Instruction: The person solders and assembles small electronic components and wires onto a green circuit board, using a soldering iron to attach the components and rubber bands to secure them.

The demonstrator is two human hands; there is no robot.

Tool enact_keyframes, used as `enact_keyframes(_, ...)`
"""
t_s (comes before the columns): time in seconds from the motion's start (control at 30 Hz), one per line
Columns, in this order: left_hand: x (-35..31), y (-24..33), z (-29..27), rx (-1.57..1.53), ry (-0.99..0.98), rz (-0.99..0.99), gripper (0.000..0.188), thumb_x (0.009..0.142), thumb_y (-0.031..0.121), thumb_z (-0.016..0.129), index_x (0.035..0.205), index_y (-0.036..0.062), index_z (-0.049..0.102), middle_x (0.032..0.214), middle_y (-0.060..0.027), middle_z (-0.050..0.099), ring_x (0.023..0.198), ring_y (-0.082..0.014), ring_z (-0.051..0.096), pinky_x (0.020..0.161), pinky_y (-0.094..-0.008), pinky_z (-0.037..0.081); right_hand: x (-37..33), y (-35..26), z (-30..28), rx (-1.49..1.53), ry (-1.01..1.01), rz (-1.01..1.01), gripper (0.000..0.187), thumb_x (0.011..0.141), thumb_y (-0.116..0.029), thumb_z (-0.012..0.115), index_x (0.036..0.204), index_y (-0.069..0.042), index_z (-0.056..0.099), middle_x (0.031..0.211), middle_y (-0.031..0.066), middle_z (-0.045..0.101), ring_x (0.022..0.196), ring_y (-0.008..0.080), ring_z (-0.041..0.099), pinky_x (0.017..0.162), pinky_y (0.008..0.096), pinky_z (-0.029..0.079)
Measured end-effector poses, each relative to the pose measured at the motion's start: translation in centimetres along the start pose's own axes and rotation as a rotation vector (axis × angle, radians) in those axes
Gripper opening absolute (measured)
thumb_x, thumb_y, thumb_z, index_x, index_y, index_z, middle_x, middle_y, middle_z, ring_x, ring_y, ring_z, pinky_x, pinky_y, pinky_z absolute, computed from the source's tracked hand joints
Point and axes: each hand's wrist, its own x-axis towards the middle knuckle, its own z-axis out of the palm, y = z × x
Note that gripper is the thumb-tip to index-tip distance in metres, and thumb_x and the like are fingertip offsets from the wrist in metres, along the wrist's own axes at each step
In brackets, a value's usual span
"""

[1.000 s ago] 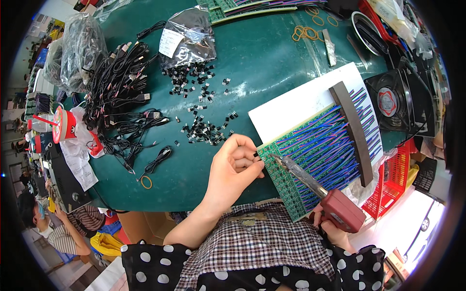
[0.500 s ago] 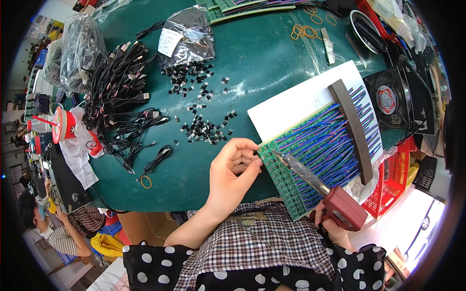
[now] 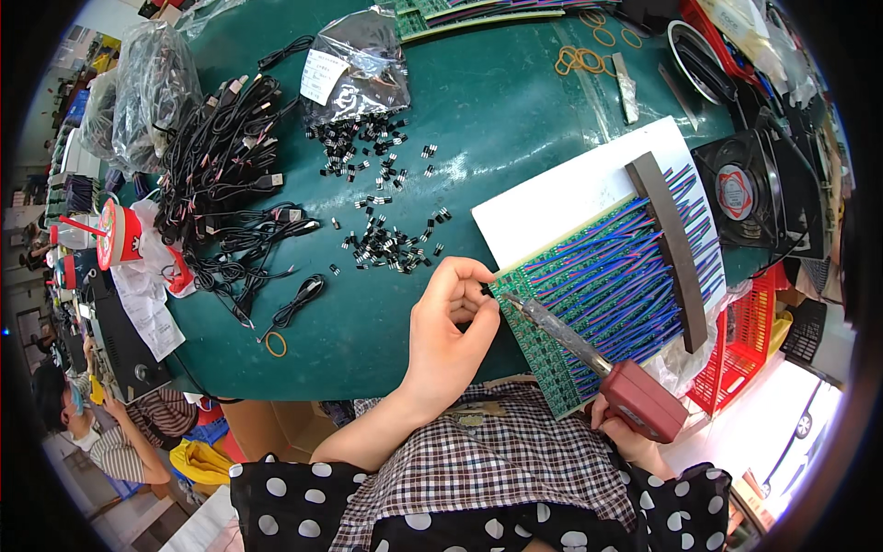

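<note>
My left hand [image 3: 449, 342] pinches a small black connector [image 3: 487, 290] against the near-left corner of a green circuit board panel [image 3: 544, 363]. My right hand [image 3: 635, 445] grips the maroon handle of a soldering iron [image 3: 648, 401]. Its long shaft slants up and left across the board, and its tip is close to the left fingertips; whether it touches a joint is too small to tell. Rows of blue, purple and pink wires [image 3: 602, 285] run from the panel under a dark bar [image 3: 676, 253]. A white sheet [image 3: 543, 221] lies beneath.
Loose black connectors [image 3: 386, 247] lie in piles beside a labelled plastic bag [image 3: 359, 74]. Black cables [image 3: 221, 156] heap at left, near a red cup [image 3: 118, 235]. A fan [image 3: 736, 189] and red basket [image 3: 736, 345] stand at right. Rubber bands [image 3: 579, 61] lie at the back.
The soldering iron has shifted slightly left, bringing its tip nearer the left fingertips and the board's corner. My left hand has moved slightly right and still pinches the connector.
</note>
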Motion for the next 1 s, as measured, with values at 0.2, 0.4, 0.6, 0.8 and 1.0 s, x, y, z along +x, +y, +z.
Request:
enact_keyframes(0.2, 0.1, -0.2, -0.1, -0.006, -0.009, -0.006, 0.018, 0.084, -0.008, 0.05, 0.099, 0.0021, 0.046, 0.081, -0.0022, 0.056, 0.073, -0.0055, 0.055, 0.064, -0.0197, 0.047, 0.4, -0.4, -0.1, -0.031, -0.018, -0.036, 0.047, 0.06, -0.006, 0.073, 0.105, 0.001, 0.061, 0.087, 0.0106, 0.066, 0.067, 0.0246, 0.064, 0.062, 0.0303, 0.051)
enact_keyframes(0.4, 0.0, -0.2, -0.1, 0.002, 0.006, -0.007, 0.018, 0.084, -0.008, 0.05, 0.099, 0.0023, 0.046, 0.08, -0.002, 0.056, 0.072, -0.0056, 0.055, 0.064, -0.0197, 0.047, 0.6, -0.2, -0.1, 0.113, -0.019, -0.05, 0.06, 0.061, -0.008, 0.073, 0.117, 0.005, 0.054, 0.087, 0.0098, 0.066, 0.067, 0.0215, 0.064, 0.062, 0.0288, 0.051)
enact_keyframes(0.6, 0.1, -0.1, -0.1, -0.017, -0.003, -0.011, 0.018, 0.084, -0.008, 0.05, 0.099, 0.002, 0.045, 0.08, -0.0021, 0.055, 0.071, -0.0055, 0.054, 0.064, -0.0196, 0.046, 0.1, 0.2, -0.1, 0.182, 0.005, -0.09, 0.059, 0.063, -0.012, 0.074, 0.116, 0.005, 0.054, 0.087, 0.01, 0.067, 0.07, 0.0217, 0.066, 0.063, 0.0295, 0.051)
enact_keyframes(0.8, 0.1, -0.2, 0.0, -0.02, -0.001, -0.01, 0.018, 0.084, -0.007, 0.05, 0.098, 0.0021, 0.044, 0.08, -0.0022, 0.055, 0.07, -0.0054, 0.054, 0.064, -0.0195, 0.046, -1.2, 1.3, -0.5, -0.176, -0.058, -0.042, 0.048, 0.062, -0.009, 0.074, 0.107, 0.001, 0.06, 0.088, 0.0103, 0.066, 0.07, 0.0237, 0.065, 0.063, 0.0298, 0.051)
enact_keyframes(1.0, 0.1, -0.5, 0.0, -0.015, 0.002, 0.003, 0.019, 0.084, -0.008, 0.05, 0.098, 0.0026, 0.043, 0.08, -0.0025, 0.055, 0.07, -0.0054, 0.054, 0.064, -0.0192, 0.046, 0.8, -1.5, -0.2, 0.063, -0.017, -0.04, 0.048, 0.059, -0.007, 0.074, 0.105, 0.001, 0.061, 0.086, 0.0106, 0.065, 0.068, 0.0233, 0.064, 0.061, 0.0295, 0.051)
